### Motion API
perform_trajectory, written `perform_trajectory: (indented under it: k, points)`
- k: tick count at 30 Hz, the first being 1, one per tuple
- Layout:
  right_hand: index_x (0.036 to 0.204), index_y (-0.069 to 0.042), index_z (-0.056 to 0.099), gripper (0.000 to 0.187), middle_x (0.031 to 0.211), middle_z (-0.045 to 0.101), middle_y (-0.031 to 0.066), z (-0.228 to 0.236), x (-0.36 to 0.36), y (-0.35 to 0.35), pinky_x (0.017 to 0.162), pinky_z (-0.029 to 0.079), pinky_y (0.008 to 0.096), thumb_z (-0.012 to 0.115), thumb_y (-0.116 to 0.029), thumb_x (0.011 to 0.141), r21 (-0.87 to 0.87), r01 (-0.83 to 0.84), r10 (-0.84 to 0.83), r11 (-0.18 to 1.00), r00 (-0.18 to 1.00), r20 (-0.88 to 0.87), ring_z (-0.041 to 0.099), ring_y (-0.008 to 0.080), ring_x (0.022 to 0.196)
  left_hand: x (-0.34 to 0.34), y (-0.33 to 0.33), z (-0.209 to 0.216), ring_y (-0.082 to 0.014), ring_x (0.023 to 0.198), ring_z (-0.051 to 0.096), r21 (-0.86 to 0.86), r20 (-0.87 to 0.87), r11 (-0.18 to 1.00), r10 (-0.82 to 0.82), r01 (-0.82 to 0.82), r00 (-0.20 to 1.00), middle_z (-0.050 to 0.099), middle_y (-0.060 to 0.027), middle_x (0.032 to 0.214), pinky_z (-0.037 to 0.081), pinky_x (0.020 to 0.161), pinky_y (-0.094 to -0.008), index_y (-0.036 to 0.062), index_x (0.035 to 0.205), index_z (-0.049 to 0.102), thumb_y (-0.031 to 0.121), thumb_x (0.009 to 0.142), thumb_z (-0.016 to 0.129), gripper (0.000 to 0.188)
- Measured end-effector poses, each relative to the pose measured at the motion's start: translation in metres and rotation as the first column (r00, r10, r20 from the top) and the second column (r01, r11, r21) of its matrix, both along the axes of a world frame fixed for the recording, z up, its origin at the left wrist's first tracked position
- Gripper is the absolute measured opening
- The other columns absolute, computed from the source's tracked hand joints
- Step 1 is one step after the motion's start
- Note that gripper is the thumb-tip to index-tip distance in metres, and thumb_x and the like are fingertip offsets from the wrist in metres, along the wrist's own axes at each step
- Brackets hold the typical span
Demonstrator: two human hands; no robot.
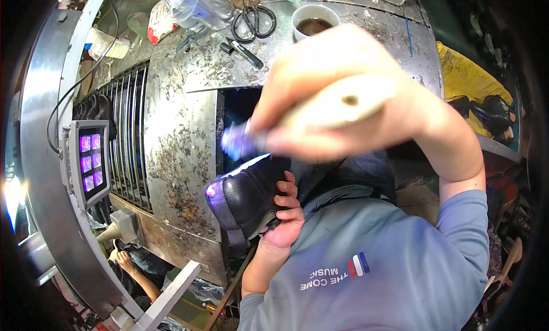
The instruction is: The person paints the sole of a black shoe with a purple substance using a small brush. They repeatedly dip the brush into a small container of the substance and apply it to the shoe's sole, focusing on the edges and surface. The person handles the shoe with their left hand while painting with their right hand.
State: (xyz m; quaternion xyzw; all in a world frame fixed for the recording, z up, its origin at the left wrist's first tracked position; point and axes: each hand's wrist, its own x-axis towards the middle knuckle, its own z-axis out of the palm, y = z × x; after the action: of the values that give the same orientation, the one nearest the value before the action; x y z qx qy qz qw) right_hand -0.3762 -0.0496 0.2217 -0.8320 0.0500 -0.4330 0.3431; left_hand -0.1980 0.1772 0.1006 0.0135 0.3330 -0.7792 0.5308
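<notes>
My left hand (286, 216) grips a black shoe (254, 196) from its right side, with the fingers curled over the dark leather. The shoe is tilted, and a grey webbing strap (227, 211) runs round its left end. A bright white-violet edge shows along its upper side. Above it my right hand (337, 56), smeared by motion, is closed round a brush with a pale wooden handle (360, 96). Its violet-lit bristles (237, 141) hang just over the shoe; whether they touch it I cannot tell.
A lamp with violet lights (91, 162) stands left, beside metal bars (128, 125). On the stained metal bench (177, 131) are a cup of dark liquid (314, 23), black scissors (254, 25) and a marker (246, 54). Another person's hand (123, 259) shows lower left. Black shoes (492, 114) lie right by yellow cloth (472, 74).
</notes>
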Motion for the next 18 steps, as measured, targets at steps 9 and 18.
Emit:
perform_trajectory:
  k: [9, 18]
  points:
    - [0.072, -0.007, 0.069, 0.012, 0.068, 0.064, 0.0136, 0.016, 0.026, 0.027, 0.061, 0.053, 0.0455, 0.071, -0.019, 0.072, 0.023, -0.145, 0.146, 0.989, 0.988, -0.047, 0.066, 0.0359, 0.069, -0.003, 0.0, 0.002, -0.017, 0.078, 0.071, -0.043, 0.042, 0.999, 0.017, -0.016, 0.999, 0.073, -0.0077, 0.093, 0.056, 0.056, -0.0287, 0.0062, 0.097, 0.069, 0.023, 0.097, 0.062, 0.018]
    - [0.073, -0.007, 0.071, 0.012, 0.068, 0.065, 0.0134, 0.014, 0.027, 0.023, 0.063, 0.054, 0.0449, 0.071, -0.019, 0.072, 0.097, -0.238, 0.241, 0.966, 0.97, -0.02, 0.066, 0.0363, 0.071, -0.002, 0.008, -0.023, -0.0166, 0.071, 0.068, -0.196, -0.269, 0.98, -0.083, 0.03, 0.959, 0.072, -0.009, 0.085, 0.053, 0.051, -0.028, 0.0067, 0.093, 0.069, 0.024, 0.099, 0.06, 0.02]
